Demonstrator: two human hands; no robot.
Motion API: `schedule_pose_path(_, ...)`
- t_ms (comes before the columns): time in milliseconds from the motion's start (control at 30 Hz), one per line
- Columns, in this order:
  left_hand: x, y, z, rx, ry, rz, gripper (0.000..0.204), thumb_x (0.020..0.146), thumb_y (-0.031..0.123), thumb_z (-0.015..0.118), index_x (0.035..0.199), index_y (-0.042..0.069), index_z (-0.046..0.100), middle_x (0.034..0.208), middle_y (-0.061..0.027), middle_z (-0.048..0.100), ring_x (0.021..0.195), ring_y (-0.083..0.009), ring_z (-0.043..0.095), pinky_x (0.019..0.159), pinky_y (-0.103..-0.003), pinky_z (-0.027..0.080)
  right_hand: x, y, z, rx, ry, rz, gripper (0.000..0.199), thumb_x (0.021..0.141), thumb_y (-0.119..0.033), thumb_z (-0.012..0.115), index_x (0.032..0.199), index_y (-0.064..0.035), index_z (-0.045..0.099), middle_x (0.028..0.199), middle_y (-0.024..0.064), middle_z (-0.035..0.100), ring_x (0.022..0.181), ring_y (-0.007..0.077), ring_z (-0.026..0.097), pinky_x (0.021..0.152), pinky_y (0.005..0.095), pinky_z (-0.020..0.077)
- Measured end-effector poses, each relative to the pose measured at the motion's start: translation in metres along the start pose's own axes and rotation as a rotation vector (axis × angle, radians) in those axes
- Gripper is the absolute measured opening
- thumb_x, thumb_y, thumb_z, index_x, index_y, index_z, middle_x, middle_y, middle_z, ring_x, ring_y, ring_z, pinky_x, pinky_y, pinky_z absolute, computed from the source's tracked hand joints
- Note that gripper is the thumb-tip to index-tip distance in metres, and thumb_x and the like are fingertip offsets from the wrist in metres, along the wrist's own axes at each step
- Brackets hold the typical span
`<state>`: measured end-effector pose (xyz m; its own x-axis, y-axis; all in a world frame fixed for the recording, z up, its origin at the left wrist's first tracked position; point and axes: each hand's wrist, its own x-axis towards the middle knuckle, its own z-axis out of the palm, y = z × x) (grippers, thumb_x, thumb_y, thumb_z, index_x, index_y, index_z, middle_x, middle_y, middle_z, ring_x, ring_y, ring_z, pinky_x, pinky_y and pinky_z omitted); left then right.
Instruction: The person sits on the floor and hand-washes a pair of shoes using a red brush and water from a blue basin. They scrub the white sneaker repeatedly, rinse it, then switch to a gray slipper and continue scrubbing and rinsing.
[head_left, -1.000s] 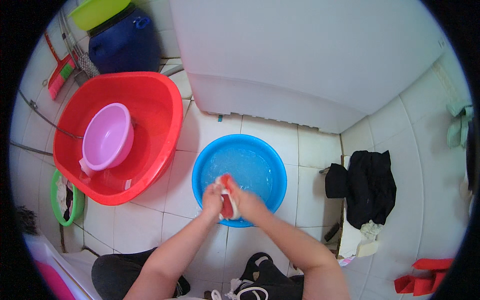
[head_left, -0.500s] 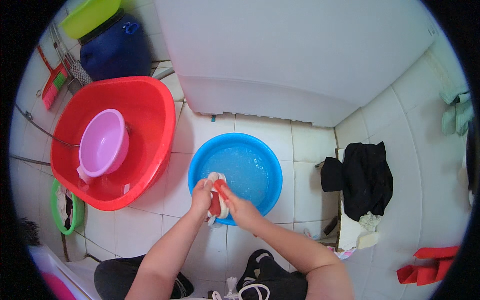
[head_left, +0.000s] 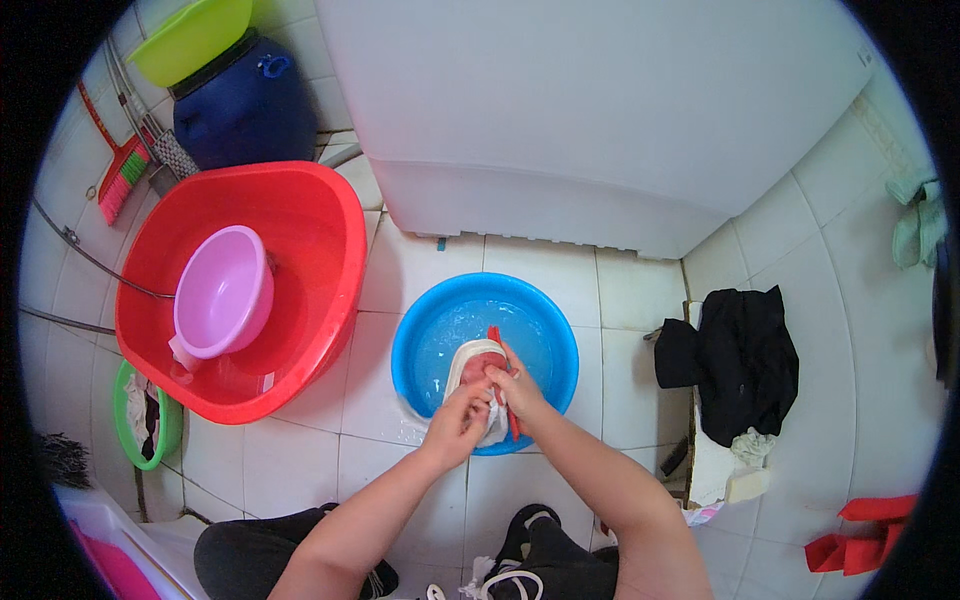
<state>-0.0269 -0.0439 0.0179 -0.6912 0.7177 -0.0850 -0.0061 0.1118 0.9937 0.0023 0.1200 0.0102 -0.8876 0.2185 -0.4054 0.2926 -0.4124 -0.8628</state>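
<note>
Blocking part of blue basin [head_left: 401,350], white shoe [head_left: 472,356] is being finger-gripped by left hand [head_left: 460,417], red tool [head_left: 494,334] by right hand [head_left: 522,388]; red tub [head_left: 318,240] is standing left.

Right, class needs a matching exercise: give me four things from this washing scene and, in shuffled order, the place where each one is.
Things:
1. white-rimmed shoe
2. purple basin
3. black cloth
4. lime-green basin

Places:
A. on top of the dark blue barrel
B. inside the red tub
C. held over the blue basin
D. well to the right of the blue basin

Pairs: 1-C, 2-B, 3-D, 4-A
</note>
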Motion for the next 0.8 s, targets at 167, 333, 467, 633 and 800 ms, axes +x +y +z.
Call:
schedule_pose_path(167, 0.010, -0.016, -0.027, -0.012, 0.242, -0.006, 0.057, 0.084, 0.017, 0.074, 0.132, 0.003, 0.049, 0.118, -0.0106, 0.063, 0.103, -0.0211, 0.063, 0.090, -0.036, 0.052, 0.019, 0.015, 0.007, 0.325, -0.036, 0.252, 0.050, 0.098, -0.034, 0.052, 0.141, -0.0101, 0.042, 0.127, 0.0139, 0.060, 0.111, 0.0267, 0.062, 0.091, 0.0415, 0.0545)
schedule_pose_path(333, 0.013, -0.033, -0.036, -0.614, 0.135, -0.505, 0.062, 0.082, 0.011, 0.074, 0.137, 0.007, 0.045, 0.124, -0.0122, 0.061, 0.110, -0.0246, 0.062, 0.093, -0.040, 0.053, 0.034, 0.025, -0.005, 0.145, 0.002, 0.307, 0.051, 0.101, -0.036, 0.049, 0.145, -0.0105, 0.040, 0.127, 0.0142, 0.059, 0.110, 0.0281, 0.062, 0.092, 0.0407, 0.0528)
schedule_pose_path(467, 0.019, -0.044, -0.032, -0.575, 0.195, -0.473, 0.064, 0.080, 0.003, 0.072, 0.138, 0.006, 0.044, 0.123, -0.0126, 0.061, 0.108, -0.0262, 0.063, 0.090, -0.041, 0.054, 0.065, 0.039, -0.041, -0.842, 0.369, 0.191, 0.053, 0.100, -0.029, 0.048, 0.150, -0.0169, 0.034, 0.136, 0.0190, 0.050, 0.114, 0.0364, 0.059, 0.094, 0.0447, 0.0504)
schedule_pose_path(633, 0.030, -0.055, -0.043, -0.569, 0.162, -0.511, 0.066, 0.082, 0.001, 0.066, 0.142, 0.007, 0.041, 0.125, -0.0138, 0.059, 0.106, -0.0275, 0.063, 0.089, -0.040, 0.054, 0.068, 0.064, -0.046, -1.227, 0.178, 0.129, 0.063, 0.096, -0.018, 0.051, 0.154, -0.0305, 0.028, 0.140, 0.0246, 0.044, 0.123, 0.0426, 0.052, 0.104, 0.0517, 0.0406)
schedule_pose_path(800, 0.032, -0.065, -0.038, -0.378, 0.327, -0.531, 0.064, 0.082, 0.003, 0.068, 0.141, 0.008, 0.046, 0.122, -0.0126, 0.062, 0.106, -0.0245, 0.063, 0.090, -0.037, 0.052, 0.025, 0.045, -0.018, -1.044, -0.201, -0.344, 0.059, 0.098, -0.024, 0.049, 0.153, -0.0267, 0.029, 0.125, 0.0282, 0.054, 0.119, 0.0434, 0.054, 0.100, 0.0499, 0.0436)
